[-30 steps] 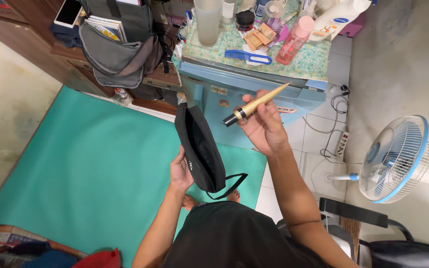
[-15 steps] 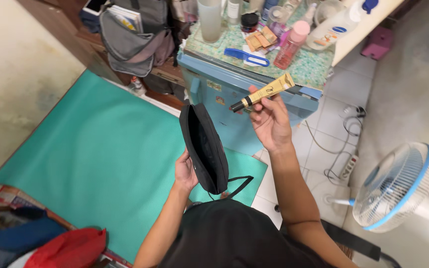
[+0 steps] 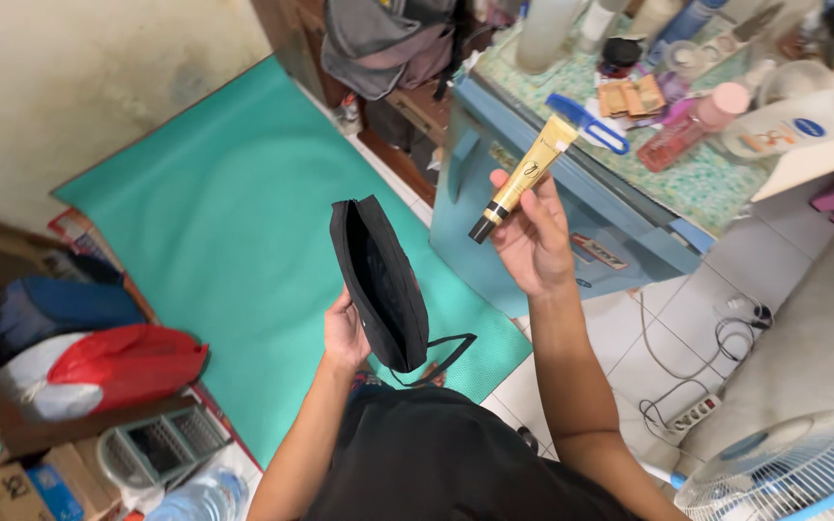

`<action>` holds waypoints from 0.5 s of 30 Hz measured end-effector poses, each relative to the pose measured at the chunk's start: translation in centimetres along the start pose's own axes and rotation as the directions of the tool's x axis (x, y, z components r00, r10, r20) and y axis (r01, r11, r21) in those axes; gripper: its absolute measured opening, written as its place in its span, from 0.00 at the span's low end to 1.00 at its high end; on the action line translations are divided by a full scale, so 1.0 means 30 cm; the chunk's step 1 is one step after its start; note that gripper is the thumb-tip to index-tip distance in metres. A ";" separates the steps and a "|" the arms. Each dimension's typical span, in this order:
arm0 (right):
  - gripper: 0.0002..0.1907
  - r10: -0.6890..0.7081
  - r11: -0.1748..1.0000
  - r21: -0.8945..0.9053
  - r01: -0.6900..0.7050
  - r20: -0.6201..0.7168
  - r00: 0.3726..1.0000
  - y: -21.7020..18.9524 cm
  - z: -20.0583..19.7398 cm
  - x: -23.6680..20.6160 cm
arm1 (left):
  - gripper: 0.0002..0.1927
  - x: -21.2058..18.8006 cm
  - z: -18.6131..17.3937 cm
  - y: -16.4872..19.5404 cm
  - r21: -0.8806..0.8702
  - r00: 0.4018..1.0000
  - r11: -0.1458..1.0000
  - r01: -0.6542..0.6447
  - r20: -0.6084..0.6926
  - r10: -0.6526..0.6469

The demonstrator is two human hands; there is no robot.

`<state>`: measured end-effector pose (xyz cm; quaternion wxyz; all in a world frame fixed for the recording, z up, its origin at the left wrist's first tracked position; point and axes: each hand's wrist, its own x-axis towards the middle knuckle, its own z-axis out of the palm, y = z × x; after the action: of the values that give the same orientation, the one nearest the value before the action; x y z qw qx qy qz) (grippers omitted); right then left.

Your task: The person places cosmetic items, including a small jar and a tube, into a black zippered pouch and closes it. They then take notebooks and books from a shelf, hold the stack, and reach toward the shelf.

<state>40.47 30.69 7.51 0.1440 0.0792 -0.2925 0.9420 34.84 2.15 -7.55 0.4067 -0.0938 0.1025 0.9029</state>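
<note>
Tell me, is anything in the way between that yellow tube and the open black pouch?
Nothing visible. The right hand holds the yellow tube up beside the black pouch, which the left hand holds with its mouth open. Only open air over the green mat separates them.

black pouch point(image 3: 383, 285); gold tube point(image 3: 525, 174), black cap; teal mat point(image 3: 234, 222); red bag point(image 3: 127, 362)

One view only, worn on your head, looking steeply down past your chest, close on both hands. Left hand point(image 3: 345, 333) sits low centre; right hand point(image 3: 533, 241) higher, right of it. Beyond your fingertips: green mat point(image 3: 234, 222), blue cabinet point(image 3: 571, 222). No second view overlaps.
</note>
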 end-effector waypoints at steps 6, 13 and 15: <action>0.17 0.070 0.998 0.006 -0.070 0.039 0.997 0.090 0.044 0.064 | 0.27 -0.071 -0.037 0.064 -0.023 0.997 0.998 -0.062 0.041 0.062; 0.18 0.139 0.989 0.042 -0.142 0.076 0.987 0.185 0.103 0.145 | 0.28 -0.137 -0.073 0.141 -0.127 0.994 0.989 -0.080 0.061 0.088; 0.19 0.136 0.990 0.033 -0.139 0.077 0.988 0.206 0.110 0.171 | 0.28 -0.138 -0.079 0.161 -0.171 0.992 0.982 -0.080 0.086 0.096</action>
<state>33.88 25.08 8.15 0.0661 0.0965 -0.2846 0.9515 34.11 -4.57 -8.25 0.3615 -0.0804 0.0110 0.9288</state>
